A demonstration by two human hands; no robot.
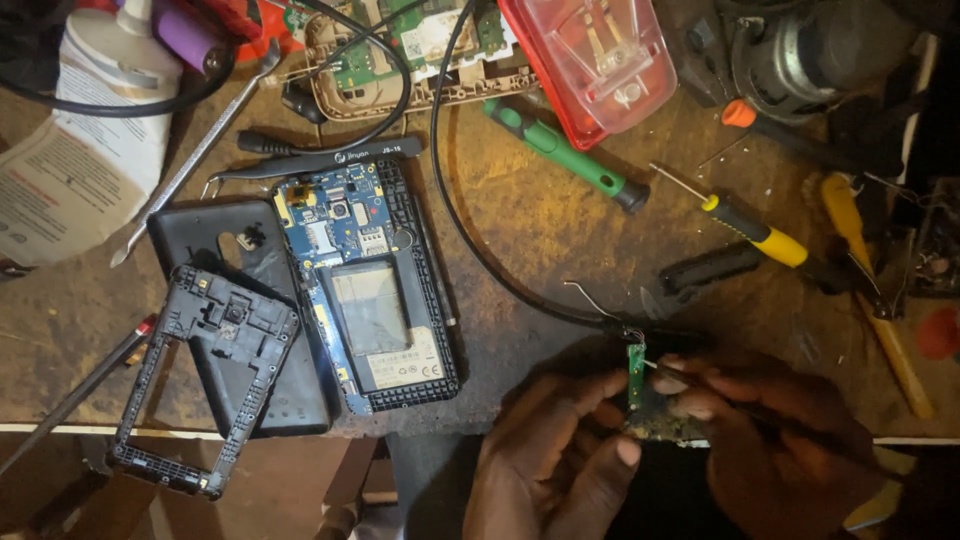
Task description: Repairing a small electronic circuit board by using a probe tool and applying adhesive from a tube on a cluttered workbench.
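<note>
Nearest, at the bottom edge: left hand (560, 455) and right hand (775, 440), both pinching a small green circuit board (640, 392) between fingertips, board upright between the two, just off the front edge of the workbench (540, 220). Right hand also gripping a thin dark tool, tip touching the board's top. Just beyond, a black cable (480, 250) ending beside the board's upper end. To the left, an opened phone (365, 285) lying flat with blue board exposed, touching a black back cover (215, 245); a loose black middle frame (205, 385) overhanging the bench edge. Farther back, black tweezers (320, 160) just above the phone, a green screwdriver (565, 155), a yellow-handled screwdriver (745, 225) to the right. At the far edge, a clear red plastic box (590, 60), another stripped phone frame (390, 50), a white bottle (105, 60) on printed paper at far left.
</note>
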